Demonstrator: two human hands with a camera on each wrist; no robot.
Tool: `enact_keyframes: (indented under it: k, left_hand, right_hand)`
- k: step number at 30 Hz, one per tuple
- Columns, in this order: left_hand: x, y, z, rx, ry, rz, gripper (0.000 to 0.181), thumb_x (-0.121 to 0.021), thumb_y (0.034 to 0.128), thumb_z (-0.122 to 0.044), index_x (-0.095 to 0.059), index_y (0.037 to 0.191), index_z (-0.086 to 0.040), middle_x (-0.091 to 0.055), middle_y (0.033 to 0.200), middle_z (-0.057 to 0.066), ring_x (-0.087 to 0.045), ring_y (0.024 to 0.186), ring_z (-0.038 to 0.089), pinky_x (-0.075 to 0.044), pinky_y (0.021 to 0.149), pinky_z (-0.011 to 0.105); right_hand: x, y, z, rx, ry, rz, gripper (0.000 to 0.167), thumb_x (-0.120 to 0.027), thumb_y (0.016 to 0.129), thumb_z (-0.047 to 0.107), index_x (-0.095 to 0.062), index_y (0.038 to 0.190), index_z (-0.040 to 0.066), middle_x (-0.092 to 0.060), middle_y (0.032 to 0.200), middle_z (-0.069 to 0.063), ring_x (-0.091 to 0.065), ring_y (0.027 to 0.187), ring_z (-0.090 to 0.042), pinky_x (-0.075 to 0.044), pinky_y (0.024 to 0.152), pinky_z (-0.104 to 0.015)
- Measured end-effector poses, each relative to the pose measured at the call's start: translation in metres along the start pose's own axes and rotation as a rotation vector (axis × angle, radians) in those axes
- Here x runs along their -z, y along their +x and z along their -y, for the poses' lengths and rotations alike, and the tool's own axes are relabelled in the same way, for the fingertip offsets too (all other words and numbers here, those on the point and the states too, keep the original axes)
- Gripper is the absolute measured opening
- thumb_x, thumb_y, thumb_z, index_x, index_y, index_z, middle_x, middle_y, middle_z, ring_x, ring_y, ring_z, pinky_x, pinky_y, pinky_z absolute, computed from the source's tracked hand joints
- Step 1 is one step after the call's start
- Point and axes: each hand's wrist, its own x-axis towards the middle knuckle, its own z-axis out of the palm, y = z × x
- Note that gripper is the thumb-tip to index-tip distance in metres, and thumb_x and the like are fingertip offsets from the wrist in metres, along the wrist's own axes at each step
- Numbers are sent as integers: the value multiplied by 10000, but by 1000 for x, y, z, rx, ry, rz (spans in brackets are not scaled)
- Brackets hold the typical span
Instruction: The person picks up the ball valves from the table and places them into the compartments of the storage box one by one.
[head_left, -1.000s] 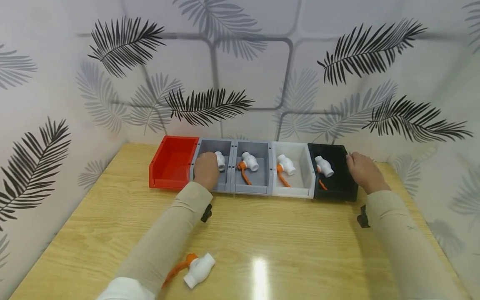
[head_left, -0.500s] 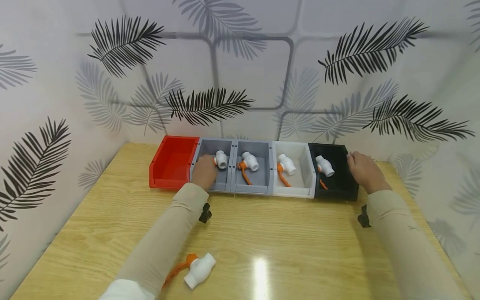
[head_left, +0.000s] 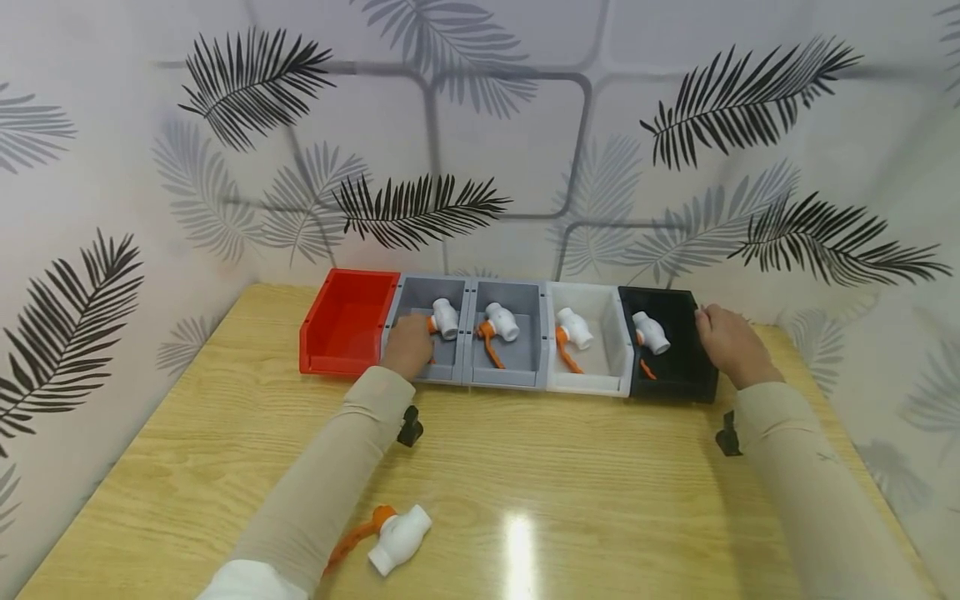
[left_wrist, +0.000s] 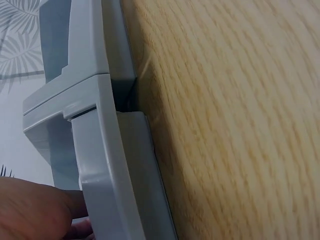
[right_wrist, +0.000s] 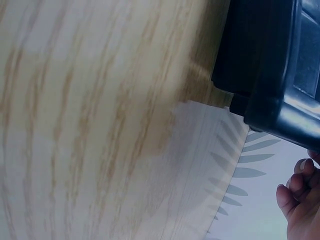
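My left hand (head_left: 408, 346) reaches into the left grey bin (head_left: 437, 375), beside a white ball valve (head_left: 446, 318) with an orange lever. Its fingertips are hidden in the head view; in the left wrist view the hand (left_wrist: 30, 210) passes behind the grey bin wall (left_wrist: 107, 175), so its hold on the valve cannot be made out. At the far right, my right hand (head_left: 731, 342) grips the side rim of the black bin (head_left: 678, 387). Curled fingers (right_wrist: 300, 187) show beneath that bin's corner in the right wrist view.
Similar valves lie in the second grey bin (head_left: 502, 379), the white bin (head_left: 588, 383) and the black one. A red bin (head_left: 348, 329) ends the row at left. Another valve (head_left: 400, 540) lies on the wooden table (head_left: 562, 467) near my left forearm. A patterned wall stands behind.
My left hand has shifted slightly left and down in the grey bin. The valve there has turned, and more of its body and orange lever shows. My right hand stays put.
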Motion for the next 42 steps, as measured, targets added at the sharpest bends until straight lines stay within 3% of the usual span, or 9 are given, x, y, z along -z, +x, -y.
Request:
enact_keyframes:
  k: [5,11,14,18,20,26,31,37,42]
  left_hand:
    - [3,-1,2,-20,-5,44,112,-562,884,-44,-601,894,60,-603,765,150,-554,609,234,-432,516,300]
    - [11,0,8,-87,-41,124,176,-560,865,-48,-506,700,-18,-422,596,47,-405,543,171,-321,497,262]
    - [15,0,14,-157,-116,184,143,-575,870,-78,-522,749,-23,-472,631,32,-435,582,159,-341,535,258]
    - [22,-3,27,-272,-228,263,133,-607,881,-137,-558,929,-22,-589,839,69,-536,753,187,-438,652,276]
    - [26,-7,34,-299,-277,281,163,-617,882,-170,-563,963,-39,-595,899,76,-547,820,204,-459,696,292]
    - [45,-31,48,-384,-320,270,195,-639,877,-179,-569,1013,-58,-574,905,47,-532,829,207,-469,707,301]
    - [62,-57,54,-454,-294,309,234,-647,870,-157,-548,1058,-58,-567,913,25,-518,813,193,-464,705,292]
    - [71,-95,64,-489,-277,463,257,-618,882,-116,-504,1099,-40,-549,998,69,-532,879,194,-473,761,287]
    - [69,-124,75,-412,-266,605,348,-624,887,-199,-479,1144,-13,-510,1059,106,-533,923,207,-463,790,318]
  right_hand:
    - [0,-1,-1,-8,6,5,457,-222,1012,305,-470,942,-73,-520,867,-259,-517,820,-445,-361,707,-537]
    - [0,-2,0,-6,7,1,456,-224,1011,299,-473,931,-75,-522,856,-261,-517,821,-452,-360,711,-543]
    - [0,-2,1,-9,9,10,458,-219,1010,299,-468,933,-78,-519,850,-262,-516,819,-452,-360,709,-544]
    - [0,-1,2,-10,9,12,455,-214,1011,303,-462,923,-68,-513,832,-251,-517,799,-438,-359,694,-534]
    - [0,0,2,-8,9,10,453,-215,1011,303,-461,918,-65,-511,824,-248,-517,790,-434,-359,687,-530]
    - [0,-1,2,4,10,13,451,-214,1013,295,-462,916,-68,-514,831,-256,-516,801,-447,-357,689,-536]
    - [1,-3,3,5,18,6,442,-210,1017,291,-453,876,-50,-502,796,-237,-512,768,-430,-351,662,-518]
    - [1,-4,6,21,21,2,420,-224,1018,275,-449,853,-39,-498,772,-220,-514,743,-416,-350,647,-503]
    - [2,-3,7,14,13,-3,429,-214,1018,285,-447,857,-38,-496,776,-221,-512,748,-417,-350,650,-504]
